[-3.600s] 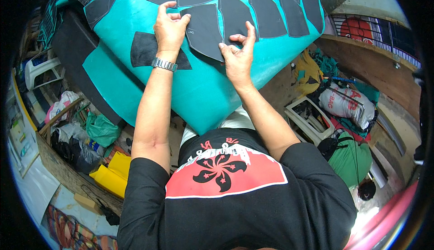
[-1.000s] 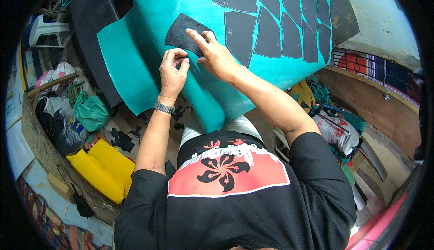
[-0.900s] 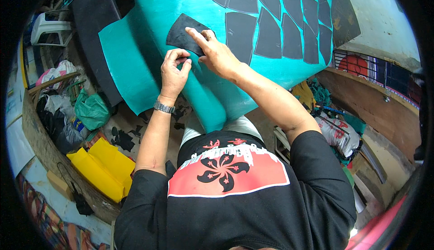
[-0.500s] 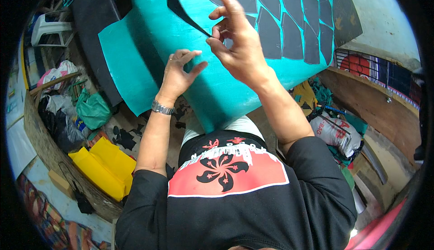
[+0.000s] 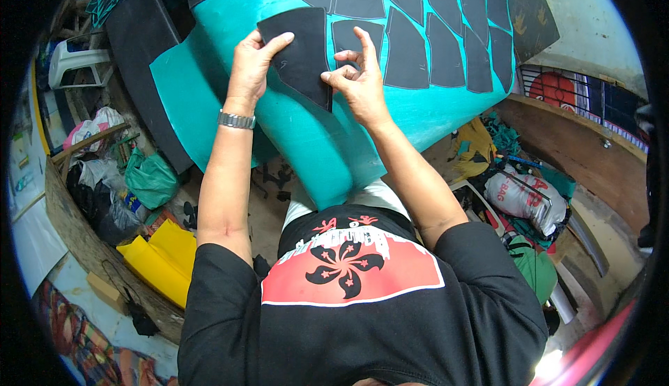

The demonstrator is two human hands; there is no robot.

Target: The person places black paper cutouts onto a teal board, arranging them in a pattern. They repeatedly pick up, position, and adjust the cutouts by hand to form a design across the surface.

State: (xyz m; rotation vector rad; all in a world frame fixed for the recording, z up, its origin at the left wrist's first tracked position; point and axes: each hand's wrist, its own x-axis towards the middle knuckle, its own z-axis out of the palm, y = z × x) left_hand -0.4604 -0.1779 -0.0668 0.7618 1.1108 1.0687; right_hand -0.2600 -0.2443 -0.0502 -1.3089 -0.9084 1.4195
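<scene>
A dark, flat cut panel (image 5: pixel 301 50) with a pointed lower end is held up over the turquoise sheet (image 5: pixel 306 135). Its upper left edge is pinched between the thumb and fingers of my left hand (image 5: pixel 251 65), which has a metal watch at the wrist. At the panel's right edge, the thumb and index finger of my right hand (image 5: pixel 360 86) close together, the other fingers raised. Beyond my hands, several similar dark panels (image 5: pixel 406 55) lie in rows on the sheet with narrow turquoise gaps between them.
A white plastic stool (image 5: pixel 70 65) stands at the far left, near a long black sheet (image 5: pixel 150 58). Bags, including a green one (image 5: pixel 150 180), and yellow sheeting (image 5: pixel 164 253) lie to the left. On the right are a stuffed white sack (image 5: pixel 526 198) and a low wooden board (image 5: pixel 578 145).
The panel, seen edge-on in my right hand before, now faces me. My left hand has moved up from near the sheet and taken its left edge.
</scene>
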